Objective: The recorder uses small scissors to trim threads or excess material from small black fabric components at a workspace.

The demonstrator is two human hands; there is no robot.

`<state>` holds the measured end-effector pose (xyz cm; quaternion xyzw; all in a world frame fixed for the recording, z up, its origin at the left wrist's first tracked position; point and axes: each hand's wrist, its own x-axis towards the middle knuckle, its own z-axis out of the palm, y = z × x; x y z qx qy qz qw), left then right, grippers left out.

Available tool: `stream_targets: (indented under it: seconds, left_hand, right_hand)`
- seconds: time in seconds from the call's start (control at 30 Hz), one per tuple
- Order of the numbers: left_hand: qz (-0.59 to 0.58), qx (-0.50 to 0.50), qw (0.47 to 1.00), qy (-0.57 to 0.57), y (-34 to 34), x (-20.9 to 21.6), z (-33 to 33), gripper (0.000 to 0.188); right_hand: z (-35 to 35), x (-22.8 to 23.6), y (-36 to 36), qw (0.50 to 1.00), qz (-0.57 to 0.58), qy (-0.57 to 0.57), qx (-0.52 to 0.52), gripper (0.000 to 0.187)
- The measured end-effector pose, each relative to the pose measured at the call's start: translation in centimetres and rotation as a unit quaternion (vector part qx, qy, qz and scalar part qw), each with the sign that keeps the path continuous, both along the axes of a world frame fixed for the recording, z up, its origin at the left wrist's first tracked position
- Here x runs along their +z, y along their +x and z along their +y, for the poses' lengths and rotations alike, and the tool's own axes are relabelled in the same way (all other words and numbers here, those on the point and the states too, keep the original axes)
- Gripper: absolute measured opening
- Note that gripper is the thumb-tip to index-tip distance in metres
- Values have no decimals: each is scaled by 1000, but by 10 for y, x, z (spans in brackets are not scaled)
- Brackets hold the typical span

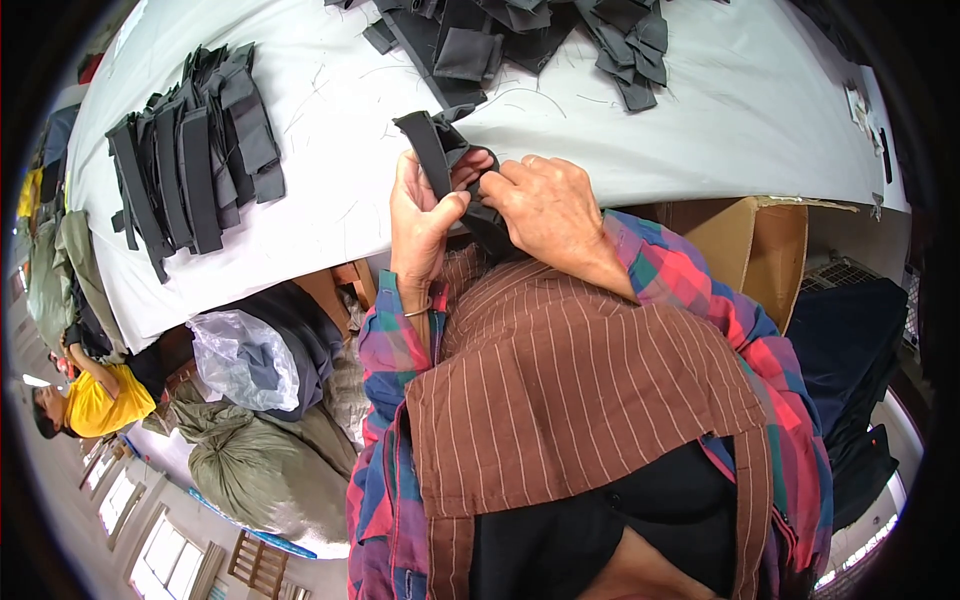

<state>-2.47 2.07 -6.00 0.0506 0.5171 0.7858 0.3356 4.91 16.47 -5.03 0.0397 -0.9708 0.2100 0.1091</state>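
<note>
A folded strip of black cloth [432, 152] is held up in front of me, just over the table's near edge. My left hand [424, 215] grips it from the left, thumb on the near side and fingers behind. From the right, my right hand [548, 205] pinches the same cloth, its fingertips close to the left hand's. The strip bends into a loop between the hands, and its lower end hangs toward my apron. Part of the right fingertips is hidden by the cloth.
A row of stacked black cloth strips [190, 150] lies on the white-covered table [330, 150] at left. More black pieces [470, 50] are heaped at the far side. Below stand a cardboard box [715, 240], a plastic bag [245, 355] and a green bundle [265, 465]. A person in yellow [105, 400] is at far left.
</note>
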Motion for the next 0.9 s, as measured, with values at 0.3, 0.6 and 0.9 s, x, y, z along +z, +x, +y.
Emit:
stream_targets:
  seconds: [0.3, 0.6, 0.9]
  left_hand:
    - [2, 21, 1000, 4, -2, 5, -5, 51]
    - [-73, -282, 947, -137, -7, 57, -110, 56]
    - [89, 26, 952, -291, -58, 95, -173, 56]
  right_hand:
    - [13, 16, 2, 984, -32, -170, -40, 8]
    - [52, 39, 20, 794, -226, -561, -53, 13]
    - [35, 38, 15, 852, -146, -503, -23, 13]
